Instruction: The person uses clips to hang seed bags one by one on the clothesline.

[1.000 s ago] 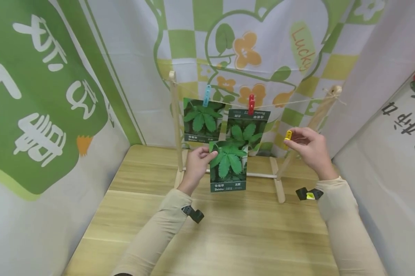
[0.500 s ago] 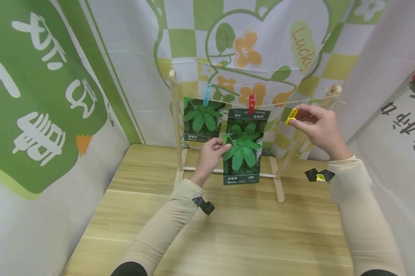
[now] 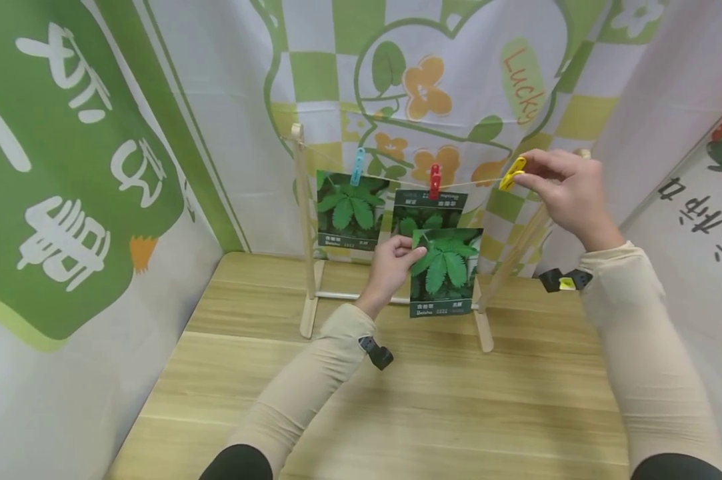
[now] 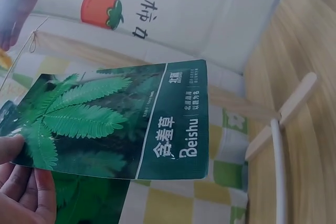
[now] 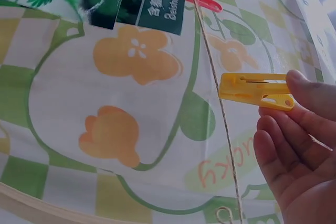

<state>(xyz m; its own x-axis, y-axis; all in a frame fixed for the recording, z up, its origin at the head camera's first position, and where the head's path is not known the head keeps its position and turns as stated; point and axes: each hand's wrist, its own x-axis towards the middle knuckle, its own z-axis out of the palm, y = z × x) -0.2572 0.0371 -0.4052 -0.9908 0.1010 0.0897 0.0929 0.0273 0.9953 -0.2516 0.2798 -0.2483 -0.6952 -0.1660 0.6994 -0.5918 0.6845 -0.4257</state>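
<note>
In the head view my left hand (image 3: 392,268) pinches the left edge of a green seed packet (image 3: 447,277) with a leaf picture. The packet hangs below the string, partly in front of a second packet (image 3: 427,203) that a red clothespin (image 3: 435,181) holds upside down. My right hand (image 3: 571,193) pinches a yellow clothespin (image 3: 513,175) beside the string (image 3: 477,182). In the right wrist view the nose of the yellow clothespin (image 5: 252,88) overlaps the string; whether it grips it I cannot tell. A light blue clothespin (image 3: 357,167) holds another packet (image 3: 353,210) at left.
A wooden stand carries the string between its left post (image 3: 303,213) and right post (image 3: 525,237). A white crossbar (image 3: 339,295) joins its feet low down. The stand is on a wooden table (image 3: 277,393) before a printed cloth (image 3: 313,73); cloth walls flank both sides.
The left hand has moved right with its seed packet, passing across the red-pinned packet. My right hand has risen with the yellow clothespin to the height of the string.
</note>
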